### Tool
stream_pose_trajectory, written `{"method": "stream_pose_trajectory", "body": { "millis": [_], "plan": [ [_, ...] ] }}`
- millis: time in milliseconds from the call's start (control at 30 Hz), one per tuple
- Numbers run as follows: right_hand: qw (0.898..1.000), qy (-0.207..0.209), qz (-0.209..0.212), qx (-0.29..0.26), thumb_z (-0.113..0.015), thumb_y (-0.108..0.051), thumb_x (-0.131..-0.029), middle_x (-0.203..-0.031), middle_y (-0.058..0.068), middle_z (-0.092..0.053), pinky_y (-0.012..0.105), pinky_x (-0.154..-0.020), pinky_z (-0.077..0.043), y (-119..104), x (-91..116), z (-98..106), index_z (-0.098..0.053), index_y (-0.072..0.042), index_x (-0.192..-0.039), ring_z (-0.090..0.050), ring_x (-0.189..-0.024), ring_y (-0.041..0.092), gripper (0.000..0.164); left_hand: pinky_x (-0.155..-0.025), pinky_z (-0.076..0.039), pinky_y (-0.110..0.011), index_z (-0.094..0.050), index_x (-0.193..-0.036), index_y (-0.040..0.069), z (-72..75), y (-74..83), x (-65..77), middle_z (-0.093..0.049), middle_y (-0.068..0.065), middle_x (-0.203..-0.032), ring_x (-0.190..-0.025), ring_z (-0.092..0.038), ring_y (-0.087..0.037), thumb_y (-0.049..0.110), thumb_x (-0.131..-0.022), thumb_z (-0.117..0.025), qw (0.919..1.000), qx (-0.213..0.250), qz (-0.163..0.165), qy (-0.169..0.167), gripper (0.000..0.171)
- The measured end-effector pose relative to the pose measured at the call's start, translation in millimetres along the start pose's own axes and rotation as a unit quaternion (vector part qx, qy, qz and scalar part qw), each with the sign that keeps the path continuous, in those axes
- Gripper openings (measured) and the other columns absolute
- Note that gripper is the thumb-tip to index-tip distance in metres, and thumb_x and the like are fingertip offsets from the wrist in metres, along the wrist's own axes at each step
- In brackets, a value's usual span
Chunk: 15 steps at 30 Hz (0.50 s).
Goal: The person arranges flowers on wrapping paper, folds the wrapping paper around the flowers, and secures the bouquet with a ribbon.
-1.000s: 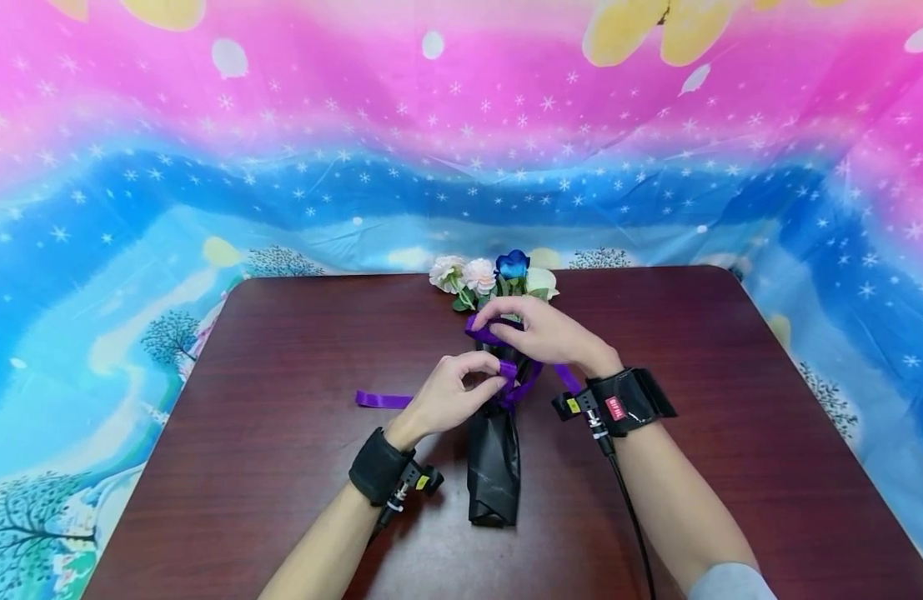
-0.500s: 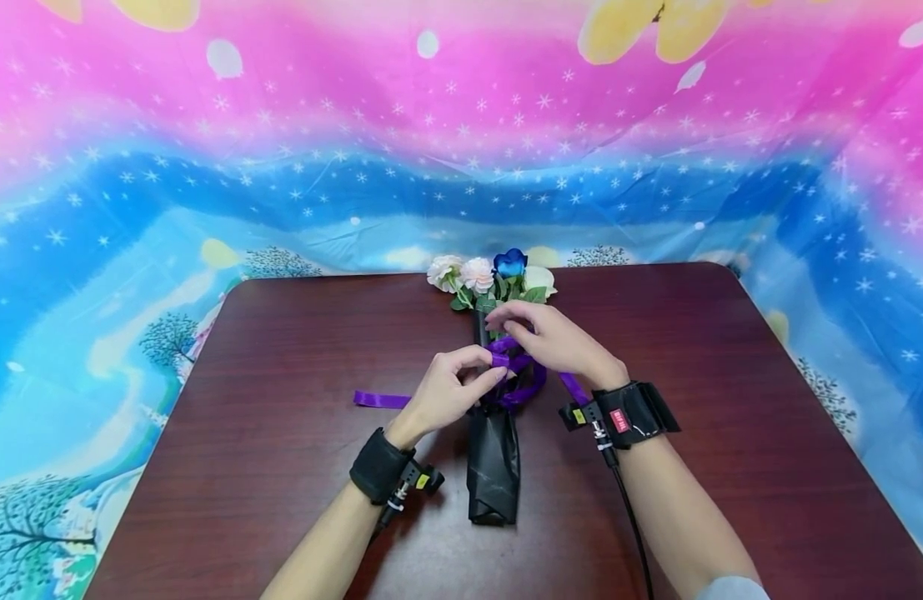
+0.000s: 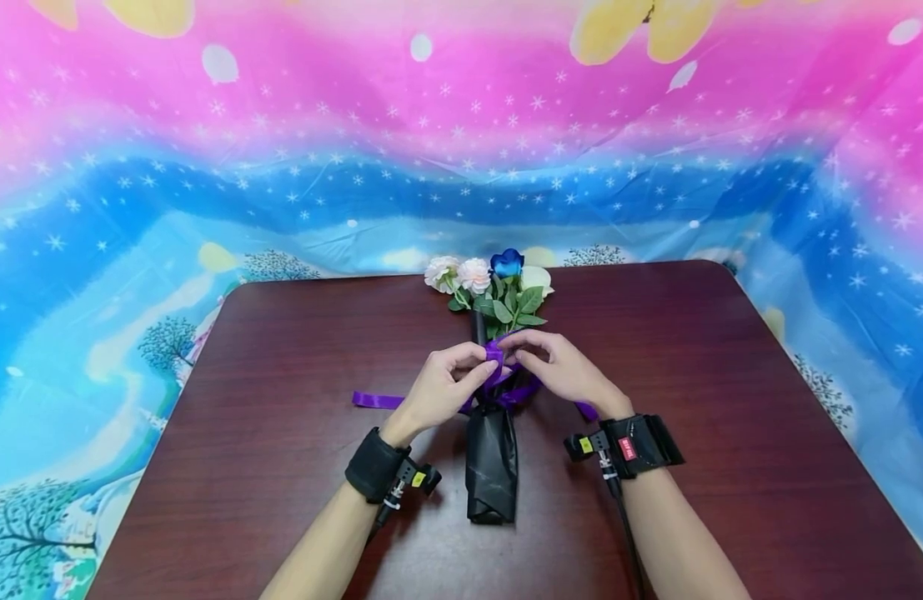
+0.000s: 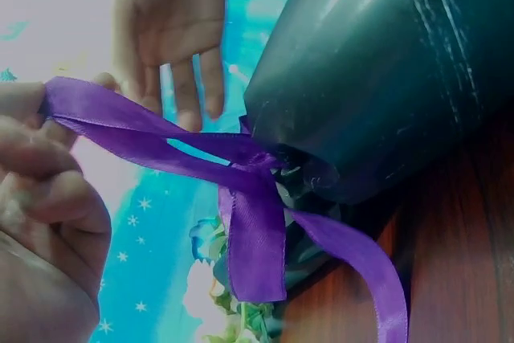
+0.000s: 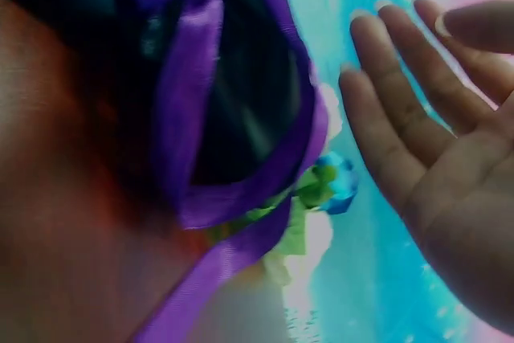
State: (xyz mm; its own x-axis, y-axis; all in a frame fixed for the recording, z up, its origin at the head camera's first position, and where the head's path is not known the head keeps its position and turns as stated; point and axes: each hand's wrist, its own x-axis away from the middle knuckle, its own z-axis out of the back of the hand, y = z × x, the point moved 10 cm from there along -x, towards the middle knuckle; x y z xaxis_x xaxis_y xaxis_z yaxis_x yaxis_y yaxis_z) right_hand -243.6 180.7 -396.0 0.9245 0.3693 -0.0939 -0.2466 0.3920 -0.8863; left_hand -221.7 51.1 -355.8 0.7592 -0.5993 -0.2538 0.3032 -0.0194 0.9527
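A bouquet wrapped in black paper [image 3: 493,471] lies on the table, with a purple ribbon [image 4: 257,247] tied around its middle. My left hand [image 3: 448,385] pinches a folded loop of that ribbon between thumb and fingers, held out from the knot in the left wrist view. Close beside the loop is my right hand [image 3: 569,371], its fingers mostly straight and apart in the right wrist view [image 5: 450,142]. Nothing shows gripped there, though contact with the ribbon near the fingertips is hard to tell. Ribbon also curves around the wrap in the right wrist view.
At the bouquet's far end are a blue rose [image 3: 508,263], a white rose [image 3: 536,282], pale pink blooms [image 3: 474,275] and green leaves [image 3: 530,300]. One ribbon tail [image 3: 377,400] lies to the left on the brown table [image 3: 281,483]. A printed cloth [image 3: 461,192] hangs behind.
My right hand has come down toward me from near the flowers, releasing the ribbon it held up and uncovering the leaves. My left hand still pinches the loop, having shifted slightly left.
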Motion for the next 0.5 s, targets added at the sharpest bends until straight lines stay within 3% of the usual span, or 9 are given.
{"method": "stream_pose_trajectory", "body": {
  "millis": [167,300,500],
  "plan": [
    [0.993,-0.026,0.041,-0.110,-0.053,-0.008,-0.098,-0.122,0.006,-0.059,0.037,-0.094,-0.045,-1.8,11.4,-11.5,-0.061,-0.009,-0.124,-0.057,-0.111,0.025,0.027,-0.037,-0.035,-0.026,-0.061,-0.101,0.000,-0.7,-6.4,2.2,-0.069,-0.005,-0.077,-0.037,-0.041,-0.024,0.010,-0.098,-0.054,0.9994,-0.014,0.032,-0.007,0.012],
    [0.984,-0.030,0.065,-0.163,-0.061,-0.008,-0.094,-0.122,0.011,-0.059,0.037,-0.091,-0.048,-7.1,13.9,-19.1,-0.061,-0.003,-0.124,-0.058,-0.110,0.028,0.030,-0.037,-0.035,-0.026,-0.060,-0.101,0.002,-2.6,-7.3,2.5,-0.057,0.003,-0.063,-0.038,-0.041,-0.023,0.012,-0.098,-0.055,0.9988,-0.025,0.042,-0.010,0.012],
    [0.983,0.017,0.071,-0.166,-0.065,0.001,-0.089,-0.119,0.012,-0.058,0.032,-0.085,-0.050,-3.7,13.8,-20.6,-0.065,0.003,-0.114,-0.061,-0.102,0.021,0.025,-0.038,-0.039,-0.030,-0.061,-0.100,0.004,-5.5,-8.4,2.0,-0.059,0.003,-0.064,-0.038,-0.043,-0.020,0.012,-0.097,-0.057,0.9982,-0.022,0.054,-0.011,0.010]
  ]
}}
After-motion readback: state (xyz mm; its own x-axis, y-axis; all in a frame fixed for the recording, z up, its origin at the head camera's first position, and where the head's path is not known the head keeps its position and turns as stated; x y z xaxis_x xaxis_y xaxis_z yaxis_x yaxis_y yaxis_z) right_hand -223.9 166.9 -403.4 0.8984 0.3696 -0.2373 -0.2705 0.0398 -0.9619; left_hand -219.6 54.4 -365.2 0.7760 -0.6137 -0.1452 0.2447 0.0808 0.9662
